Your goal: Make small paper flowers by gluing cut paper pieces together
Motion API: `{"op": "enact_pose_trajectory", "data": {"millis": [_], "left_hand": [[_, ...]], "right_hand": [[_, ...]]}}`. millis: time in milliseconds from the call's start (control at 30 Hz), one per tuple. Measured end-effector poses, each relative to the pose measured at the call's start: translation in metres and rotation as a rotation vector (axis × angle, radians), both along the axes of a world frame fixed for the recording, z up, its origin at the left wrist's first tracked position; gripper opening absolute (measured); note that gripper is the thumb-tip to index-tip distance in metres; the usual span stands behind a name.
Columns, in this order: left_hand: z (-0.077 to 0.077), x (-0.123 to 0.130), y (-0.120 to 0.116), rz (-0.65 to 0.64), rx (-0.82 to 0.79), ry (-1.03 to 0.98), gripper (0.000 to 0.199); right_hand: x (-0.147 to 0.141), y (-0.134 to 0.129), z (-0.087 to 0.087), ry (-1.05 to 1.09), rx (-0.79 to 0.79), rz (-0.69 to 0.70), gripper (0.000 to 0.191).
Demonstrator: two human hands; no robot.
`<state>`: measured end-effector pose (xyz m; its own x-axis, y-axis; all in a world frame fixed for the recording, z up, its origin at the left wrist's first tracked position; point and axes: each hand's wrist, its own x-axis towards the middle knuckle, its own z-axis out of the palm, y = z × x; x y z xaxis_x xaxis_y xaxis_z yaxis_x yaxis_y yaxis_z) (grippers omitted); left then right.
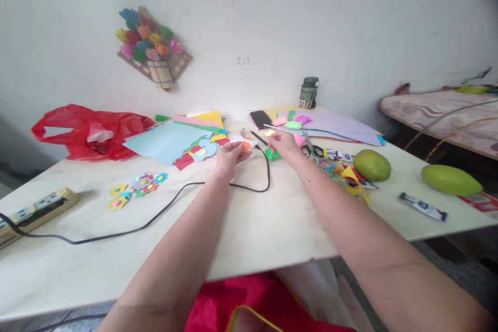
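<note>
My left hand (233, 155) is closed on a small orange paper piece (246, 146), pinched between thumb and fingers over the table. Just beyond it lies a white object (251, 143) with a black cord, partly covered by the fingers. My right hand (283, 144) has its fingertips pressed together beside a small pale yellow piece (269, 133); whether it grips that piece is unclear. A bright green packet (272, 154) lies below the right hand. Layered paper flower cut-outs (200, 150) lie left of my left hand, and finished-looking small paper flowers (143, 182) sit nearer me.
Scissors (317, 151), paper scraps (348, 174), glue tubes (423, 206) and green fruit (372, 165) are on the right. A black cord (171, 210) runs left to a power strip (46, 207). Coloured sheets (163, 140), a red bag (93, 135), phone (260, 119) and bottle (309, 92) stand behind.
</note>
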<state>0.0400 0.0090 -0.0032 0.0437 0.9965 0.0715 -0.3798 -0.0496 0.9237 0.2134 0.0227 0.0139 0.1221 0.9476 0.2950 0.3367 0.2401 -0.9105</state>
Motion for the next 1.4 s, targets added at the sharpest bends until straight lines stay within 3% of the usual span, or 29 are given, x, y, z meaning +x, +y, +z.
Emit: {"op": "enact_pose_trajectory", "data": {"millis": [167,467,667,900,1033,1200,1400], "left_hand": [[-0.003,-0.001,0.004,0.001,0.027,-0.015,0.022],[-0.008,-0.001,0.009,0.008,0.032,-0.018,0.02],[-0.005,0.0,0.006,0.005,0.03,-0.01,0.019],[-0.001,0.0,0.001,-0.037,0.023,0.03,0.019],[-0.004,0.0,0.002,-0.04,0.037,0.037,0.021],[-0.004,0.0,0.003,-0.044,0.027,0.047,0.019],[-0.007,0.0,0.005,-0.087,0.033,0.047,0.015]], "right_hand": [[-0.003,0.001,0.0,-0.006,-0.01,0.035,0.014],[0.0,-0.001,-0.003,-0.089,0.013,0.037,0.032],[-0.002,0.004,-0.005,-0.041,0.008,0.02,0.011],[0.001,0.001,-0.004,-0.069,0.013,0.059,0.03],[-0.001,-0.001,-0.001,0.002,0.013,0.073,0.019],[-0.003,-0.003,0.002,0.117,-0.07,0.176,0.006],[-0.002,-0.01,0.005,0.178,-0.156,0.327,0.028]]}}
